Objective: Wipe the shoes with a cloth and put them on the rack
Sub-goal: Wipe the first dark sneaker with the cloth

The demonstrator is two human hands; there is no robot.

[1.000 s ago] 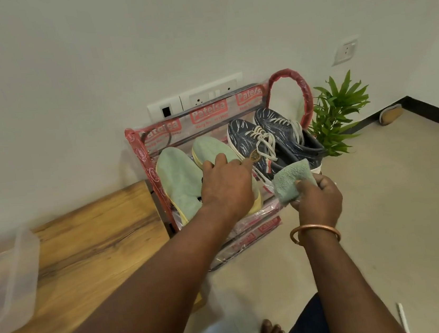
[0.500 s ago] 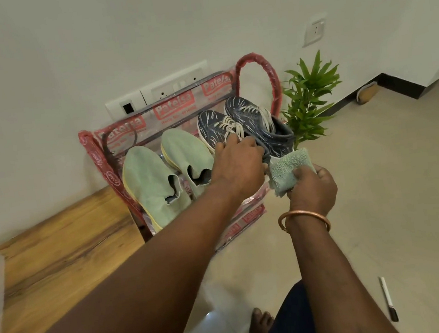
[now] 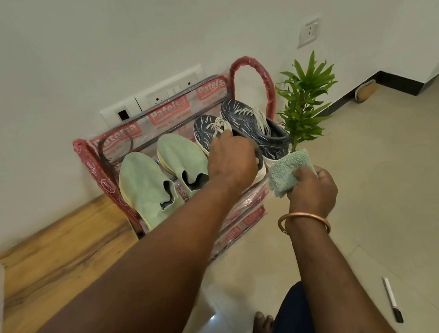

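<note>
Since both pairs sat on the rack (image 3: 104,180), green slip-ons (image 3: 146,186) left and navy sneakers (image 3: 251,123) right, it looked nearly done imo; left hand (image 3: 232,159) gripped the left navy sneaker (image 3: 207,130), right hand (image 3: 312,191) clutched the cloth (image 3: 289,170) just beside it, maybe one last wipe left

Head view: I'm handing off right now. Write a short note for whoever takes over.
Left grip: curled on a dark blue white-laced sneaker on the top shelf of the red plastic-wrapped shoe rack.
Right grip: holds the pale green terry cloth beside the rack.
Also on that shelf: the matching sneaker, two pale green slip-on shoes.
Done: all four shoes racked.
Left: let go; which shoes are wiped cannot be told.
</note>
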